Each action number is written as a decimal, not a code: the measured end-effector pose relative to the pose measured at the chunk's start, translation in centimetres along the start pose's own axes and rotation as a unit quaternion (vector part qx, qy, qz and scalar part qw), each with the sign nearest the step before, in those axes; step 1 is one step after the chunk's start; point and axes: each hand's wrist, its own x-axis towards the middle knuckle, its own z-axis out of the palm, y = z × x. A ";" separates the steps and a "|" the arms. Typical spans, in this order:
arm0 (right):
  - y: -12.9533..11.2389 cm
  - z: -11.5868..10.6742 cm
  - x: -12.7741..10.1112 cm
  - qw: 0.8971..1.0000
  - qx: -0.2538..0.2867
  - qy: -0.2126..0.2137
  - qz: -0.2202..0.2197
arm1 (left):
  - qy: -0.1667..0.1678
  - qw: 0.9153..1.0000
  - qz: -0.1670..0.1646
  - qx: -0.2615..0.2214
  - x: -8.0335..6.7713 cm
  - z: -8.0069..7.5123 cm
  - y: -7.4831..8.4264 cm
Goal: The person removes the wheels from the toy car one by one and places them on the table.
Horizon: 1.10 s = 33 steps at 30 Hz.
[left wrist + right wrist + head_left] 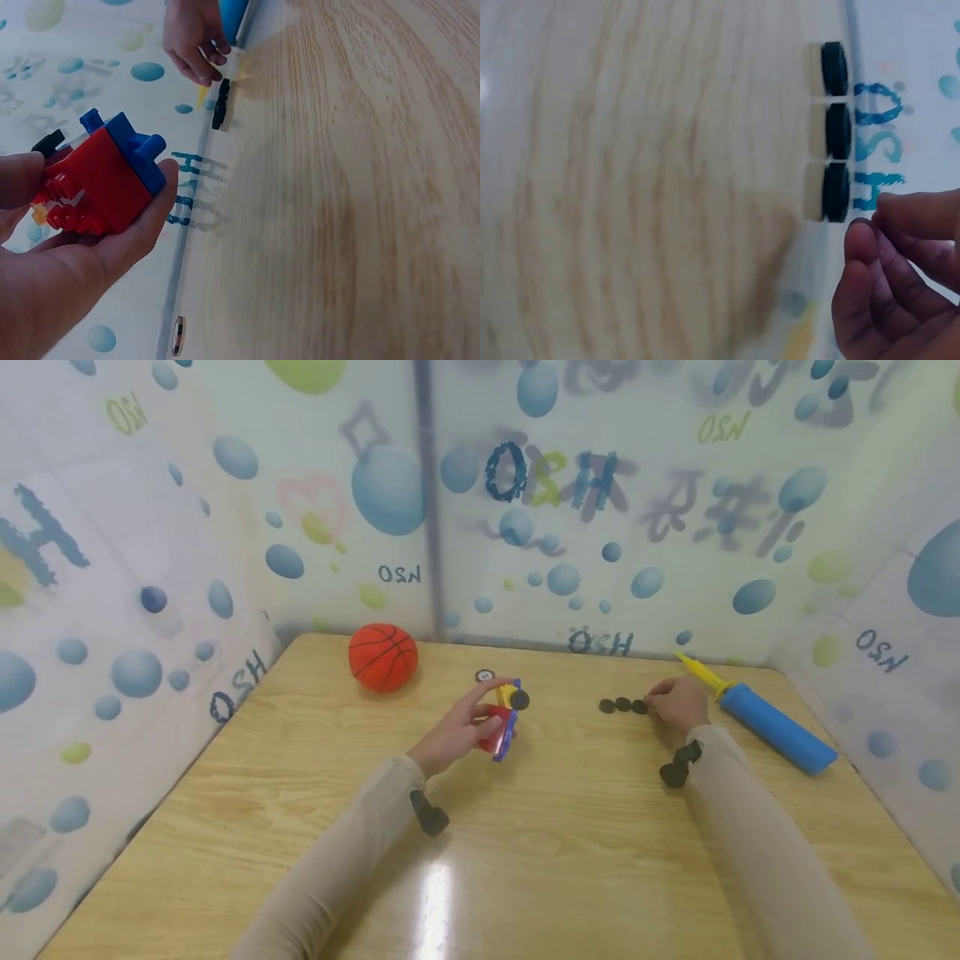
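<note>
A toy vehicle of red, blue and yellow building blocks [492, 733] is gripped in my left hand [453, 737], thumb and fingers around its sides. In the left wrist view its red block [112, 184] and blue base [135, 154] face the camera. One black wheel [519, 699] shows at its yellow end. Three black toy wheels [623, 704] lie in a row on the table. My right hand [678, 703] is at the right end of that row, fingers loosely bent, and its fingertips [862, 240] are close beside the last wheel [836, 193] with nothing visible between them.
Behind the toy lies a small round piece with a dark rim and pale centre [484, 675]. An orange-red toy basketball [383, 657] sits at the back left. A blue hand pump with a yellow nozzle [780, 727] lies right of my right hand. Patterned curtains [480, 552] surround the wooden table [540, 852].
</note>
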 end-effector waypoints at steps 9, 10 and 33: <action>-3.0 -0.8 -1.2 0.993 0.091 -0.058 -0.056 | -0.006 1.000 -0.005 -0.014 0.1 0.3 -0.1; -3.3 -0.7 -1.3 0.991 0.095 -0.061 -0.067 | -0.007 1.000 -0.005 -0.015 0.2 0.3 -0.1; -8.1 1.0 -3.9 0.951 0.107 -0.120 -0.263 | -0.034 0.998 -0.004 -0.049 0.6 0.9 0.1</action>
